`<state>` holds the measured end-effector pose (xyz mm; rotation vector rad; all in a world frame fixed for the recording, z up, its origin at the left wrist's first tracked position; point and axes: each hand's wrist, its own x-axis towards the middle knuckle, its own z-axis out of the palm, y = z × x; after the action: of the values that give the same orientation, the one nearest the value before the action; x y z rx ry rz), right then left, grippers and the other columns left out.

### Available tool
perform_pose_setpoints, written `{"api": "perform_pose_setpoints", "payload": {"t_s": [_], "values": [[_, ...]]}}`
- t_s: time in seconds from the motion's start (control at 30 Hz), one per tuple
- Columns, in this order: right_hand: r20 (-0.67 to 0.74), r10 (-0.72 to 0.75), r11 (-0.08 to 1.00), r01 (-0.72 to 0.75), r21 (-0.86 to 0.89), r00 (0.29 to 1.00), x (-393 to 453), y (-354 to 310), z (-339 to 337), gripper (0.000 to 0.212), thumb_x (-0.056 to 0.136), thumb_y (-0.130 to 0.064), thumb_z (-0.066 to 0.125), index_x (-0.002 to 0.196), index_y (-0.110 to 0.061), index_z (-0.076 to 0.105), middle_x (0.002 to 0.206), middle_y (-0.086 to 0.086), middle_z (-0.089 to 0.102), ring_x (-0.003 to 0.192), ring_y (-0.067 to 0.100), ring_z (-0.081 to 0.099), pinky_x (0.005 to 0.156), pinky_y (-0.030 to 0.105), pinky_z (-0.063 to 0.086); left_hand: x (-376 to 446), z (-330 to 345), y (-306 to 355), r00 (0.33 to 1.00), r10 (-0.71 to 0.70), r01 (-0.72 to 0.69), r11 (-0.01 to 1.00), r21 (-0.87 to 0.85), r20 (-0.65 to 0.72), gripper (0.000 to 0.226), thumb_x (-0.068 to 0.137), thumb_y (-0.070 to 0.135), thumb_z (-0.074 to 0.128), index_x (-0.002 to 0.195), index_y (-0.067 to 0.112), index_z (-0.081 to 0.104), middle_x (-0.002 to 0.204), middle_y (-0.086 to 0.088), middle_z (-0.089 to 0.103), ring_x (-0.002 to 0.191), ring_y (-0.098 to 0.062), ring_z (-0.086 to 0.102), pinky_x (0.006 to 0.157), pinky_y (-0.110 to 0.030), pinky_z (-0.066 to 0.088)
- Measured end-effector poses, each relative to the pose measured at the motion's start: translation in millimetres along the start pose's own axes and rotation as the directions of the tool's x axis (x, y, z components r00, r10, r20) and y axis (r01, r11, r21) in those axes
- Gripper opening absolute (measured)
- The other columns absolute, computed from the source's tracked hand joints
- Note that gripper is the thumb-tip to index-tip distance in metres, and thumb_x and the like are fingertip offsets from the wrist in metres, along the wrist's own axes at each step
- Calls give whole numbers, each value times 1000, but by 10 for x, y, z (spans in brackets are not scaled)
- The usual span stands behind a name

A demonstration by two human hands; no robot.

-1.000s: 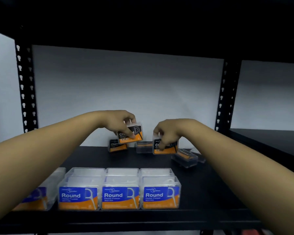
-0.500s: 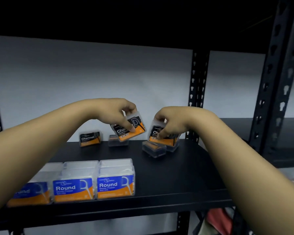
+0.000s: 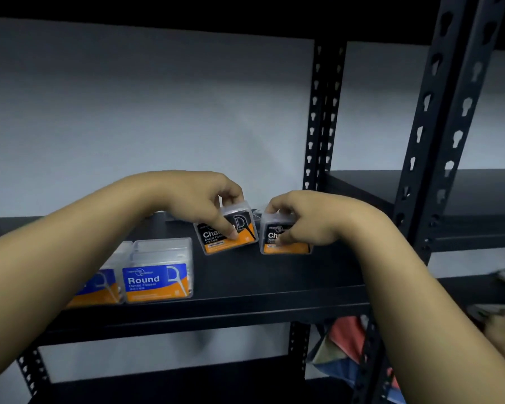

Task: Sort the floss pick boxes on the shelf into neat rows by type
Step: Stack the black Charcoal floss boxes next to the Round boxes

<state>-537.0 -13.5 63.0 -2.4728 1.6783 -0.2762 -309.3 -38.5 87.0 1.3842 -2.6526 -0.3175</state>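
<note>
My left hand (image 3: 204, 199) grips a black-and-orange Charcoal floss box (image 3: 231, 234), tilted, its lower edge at the black shelf (image 3: 260, 275). Right beside it my right hand (image 3: 301, 217) holds a second Charcoal box (image 3: 283, 240), which stands nearly upright on the shelf. The two boxes are side by side, a small gap between them. Blue-and-orange Round floss boxes (image 3: 158, 275) stand in a row at the shelf's front left; my left forearm hides part of that row.
A black perforated upright (image 3: 321, 118) rises behind my right hand, and a thicker post (image 3: 438, 135) stands nearer on the right. Another shelf unit (image 3: 478, 196) lies beyond it. Colourful items (image 3: 344, 342) sit below the shelf.
Both hands have carried their Charcoal boxes forward and down to the shelf's middle. My view has swung right, so fewer Round boxes show, and the Charcoal boxes at the back are out of sight.
</note>
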Motion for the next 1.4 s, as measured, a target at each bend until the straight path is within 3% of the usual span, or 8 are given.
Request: {"api": "perform_pose_setpoints", "payload": {"t_s": [0.1,0.23,0.33,0.67,0.9,1.17,1.3,1.4], "values": [[36,-40,999,39,28,999,-31,66,174,45,87,-29,77,128,-38,61,119,-10,65,106,15,64,97,35,53,40,143,43,998,10,-11,1000,20,64,34,74,40,87,98,27,68,85,12,75,75,-10,71,72,-29,57],[47,-71,992,66,109,996,-35,134,340,42,90,-25,69,128,-40,61,116,-12,67,104,11,63,92,28,50,65,312,50,990,6,-23,993,119,143,35,71,44,87,90,26,65,65,19,64,59,-7,57,57,-22,45],[27,-102,980,96,177,994,-32,196,394,41,91,-22,67,128,-40,61,112,-13,69,102,8,63,85,20,47,64,367,18,990,-12,-9,989,149,139,34,71,49,85,90,30,64,75,15,66,70,-10,62,64,-28,49],[-34,-151,959,155,236,988,-25,278,482,42,91,-21,69,127,-41,63,111,-15,71,104,4,65,95,25,50,99,383,-5,987,-32,21,997,69,160,37,68,46,88,97,29,72,90,13,78,82,-10,75,83,-44,60],[-41,-151,970,156,186,988,-35,310,474,38,91,-25,72,127,-32,62,110,-11,70,95,5,64,81,20,47,157,406,48,989,-46,32,994,103,138,40,67,48,89,96,26,71,86,12,78,78,-10,74,80,-42,61],[-27,-143,977,145,156,989,-27,309,449,39,89,-27,73,126,-32,63,111,-12,70,102,8,66,95,31,52,170,423,72,984,-68,55,995,85,162,39,69,46,88,99,27,72,88,15,78,80,-6,74,82,-35,61],[-13,-135,982,135,132,991,-11,304,417,41,87,-30,75,126,-35,63,110,-14,70,100,7,66,95,32,53,197,455,160,983,-63,49,995,82,173,41,67,53,87,97,28,74,85,18,77,79,-4,73,79,-29,59],[-2,-138,982,137,133,990,1,310,403,41,87,-30,75,126,-34,64,110,-14,70,100,8,66,94,34,54,253,452,218,992,-64,59,997,48,105,45,62,60,87,92,27,76,81,14,77,77,-8,72,78,-32,57]]}}
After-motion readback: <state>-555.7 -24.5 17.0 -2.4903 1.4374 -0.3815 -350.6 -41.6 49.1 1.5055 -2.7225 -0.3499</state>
